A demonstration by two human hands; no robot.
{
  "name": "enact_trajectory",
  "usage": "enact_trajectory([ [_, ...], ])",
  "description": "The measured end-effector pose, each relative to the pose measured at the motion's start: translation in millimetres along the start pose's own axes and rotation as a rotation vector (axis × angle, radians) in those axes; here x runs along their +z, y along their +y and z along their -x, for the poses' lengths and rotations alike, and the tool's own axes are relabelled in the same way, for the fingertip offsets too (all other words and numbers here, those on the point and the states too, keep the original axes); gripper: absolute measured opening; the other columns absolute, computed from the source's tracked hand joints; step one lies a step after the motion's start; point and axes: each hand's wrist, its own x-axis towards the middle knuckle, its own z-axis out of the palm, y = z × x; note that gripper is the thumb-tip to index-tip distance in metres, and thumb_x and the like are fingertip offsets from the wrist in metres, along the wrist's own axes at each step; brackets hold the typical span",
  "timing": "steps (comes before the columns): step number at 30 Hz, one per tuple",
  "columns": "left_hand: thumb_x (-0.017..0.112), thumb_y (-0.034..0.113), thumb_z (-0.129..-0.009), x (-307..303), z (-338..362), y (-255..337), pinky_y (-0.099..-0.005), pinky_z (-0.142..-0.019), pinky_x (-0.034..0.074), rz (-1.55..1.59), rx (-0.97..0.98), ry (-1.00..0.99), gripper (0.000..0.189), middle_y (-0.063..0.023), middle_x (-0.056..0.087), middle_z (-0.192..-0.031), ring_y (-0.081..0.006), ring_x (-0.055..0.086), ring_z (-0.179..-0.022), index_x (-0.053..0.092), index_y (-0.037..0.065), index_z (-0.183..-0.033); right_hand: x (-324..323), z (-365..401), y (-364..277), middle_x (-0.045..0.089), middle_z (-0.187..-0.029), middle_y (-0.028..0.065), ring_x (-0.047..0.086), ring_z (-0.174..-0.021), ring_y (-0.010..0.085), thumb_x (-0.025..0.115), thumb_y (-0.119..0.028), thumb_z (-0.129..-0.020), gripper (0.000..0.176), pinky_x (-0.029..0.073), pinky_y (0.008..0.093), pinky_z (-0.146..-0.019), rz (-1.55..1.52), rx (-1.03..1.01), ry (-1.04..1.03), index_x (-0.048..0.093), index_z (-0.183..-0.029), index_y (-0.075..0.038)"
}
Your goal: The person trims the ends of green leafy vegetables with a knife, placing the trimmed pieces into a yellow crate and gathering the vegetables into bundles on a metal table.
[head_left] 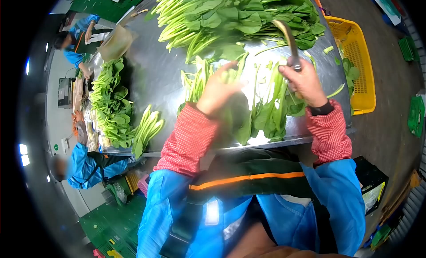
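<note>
My left hand, slightly blurred, curves its thumb and fingers around pale stalks of leafy greens over the metal table. Blurred leaves hang below it, beside my red-checked sleeve. In my right hand is a sickle knife, gripped by its handle, its curved blade pointing up and away from me. Beneath and left of that hand lies a bunch of greens, stalks away from me and leaves toward the near edge. Another small bunch rests left of my left hand.
A large pile of greens covers the far side of the metal table. More greens and a small bunch lie at the left. A yellow crate stands at the right. Two people in blue work at the left.
</note>
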Motion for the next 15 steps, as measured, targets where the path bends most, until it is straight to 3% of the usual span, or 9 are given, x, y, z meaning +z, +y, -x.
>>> enact_trajectory([
  [1,0.075,0.005,-0.077,-2,4,5,-0.0246,-0.087,0.047,0.044,0.021,0.041,0.069,-0.0062,0.056,-0.118,-0.0126,0.057,-0.102,0.042,0.002,-0.138,-4,-4,-2,0.055,-0.067,-0.0035,0.051,-0.06,0.0058,0.073,-0.021,-0.083,0.023,0.042,0.0221,-0.056,0.251,-0.062,0.014,0.058,-0.08,-0.004],
  [3,0.075,0.004,-0.077,-5,11,17,-0.0258,-0.092,0.046,0.061,0.045,-0.04,0.072,-0.0066,0.054,-0.123,-0.0137,0.055,-0.108,0.04,0.003,-0.14,11,0,-11,0.06,-0.071,-0.0018,0.054,-0.063,0.006,0.073,-0.02,-0.082,0.023,0.044,0.0228,-0.057,0.369,-0.086,-0.047,0.061,-0.085,0.0],
  [5,0.074,0.004,-0.078,-1,15,15,-0.0262,-0.092,0.046,-0.003,0.037,-0.146,0.072,-0.0068,0.055,-0.124,-0.0139,0.056,-0.107,0.039,0.002,-0.14,45,2,-16,0.063,-0.073,0.0002,0.056,-0.063,0.0073,0.073,-0.02,-0.082,0.025,0.045,0.0246,-0.056,0.224,-0.175,-0.135,0.064,-0.093,0.001],
  [6,0.073,0.003,-0.078,1,14,13,-0.0264,-0.09,0.047,-0.15,0.136,-0.176,0.067,-0.005,0.059,-0.116,-0.0136,0.058,-0.102,0.042,0.002,-0.138,58,1,-15,0.062,-0.071,-0.0005,0.055,-0.061,0.006,0.07,-0.02,-0.085,0.025,0.044,0.0237,-0.055,0.161,-0.083,-0.232,0.065,-0.099,0.0],
  [7,0.071,0.003,-0.081,-2,18,14,-0.0268,-0.087,0.048,-0.065,0.077,-0.202,0.058,-0.0044,0.062,-0.106,-0.0138,0.06,-0.096,0.046,0.003,-0.133,66,1,-23,0.059,-0.069,-0.0022,0.052,-0.058,0.0046,0.067,-0.021,-0.088,0.023,0.041,0.0225,-0.052,-0.004,0.095,-0.295,0.066,-0.1,-0.002],
  [9,0.069,0.006,-0.082,-19,29,27,-0.028,-0.084,0.049,0.077,0.027,-0.155,0.053,-0.0054,0.063,-0.101,-0.0148,0.061,-0.09,0.048,0.003,-0.13,65,-10,-17,0.057,-0.067,-0.0036,0.049,-0.055,0.0036,0.064,-0.022,-0.091,0.022,0.039,0.0218,-0.05,0.033,0.095,-0.251,0.065,-0.098,-0.001],
  [11,0.07,0.013,-0.08,-45,52,50,-0.0315,-0.078,0.052,0.099,-0.013,-0.093,0.052,-0.0056,0.061,-0.09,-0.0174,0.063,-0.083,0.049,0.003,-0.127,62,-28,7,0.055,-0.059,-0.0019,0.051,-0.051,0.0068,0.065,-0.027,-0.089,0.026,0.04,0.024,-0.048,0.196,0.023,-0.095,0.065,-0.086,-0.001],
  [15,0.071,0.014,-0.078,-128,92,71,-0.0252,-0.068,0.05,-0.251,0.021,0.138,0.047,-0.001,0.058,-0.082,-0.0118,0.058,-0.073,0.054,0.004,-0.12,57,-54,74,0.058,-0.056,0.0053,0.057,-0.051,0.0131,0.065,-0.031,-0.087,0.032,0.046,0.0292,-0.052,0.531,0.112,-0.071,0.063,-0.081,0.001],
])
